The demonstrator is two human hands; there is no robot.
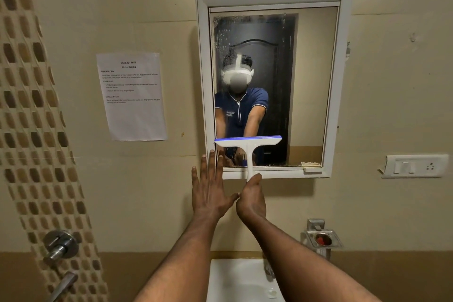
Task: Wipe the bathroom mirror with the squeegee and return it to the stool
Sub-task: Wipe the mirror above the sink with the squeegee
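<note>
Gripping the white squeegee [248,147] by its handle, your right hand [251,200] presses its blade low on the mirror [313,81]; your left hand [210,189], fingers spread, rests flat beside the frame's lower corner.

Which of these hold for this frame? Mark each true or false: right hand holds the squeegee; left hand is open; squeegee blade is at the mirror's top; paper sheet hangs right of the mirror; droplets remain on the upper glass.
1. The right hand grips the white plastic squeegee by its handle. True.
2. The left hand is open and flat. True.
3. The blade sits at the top of the white-framed mirror. False: it is near the bottom.
4. The printed paper sheet hangs right of the mirror. False: left.
5. Droplets remain on the upper left glass. True.
</note>
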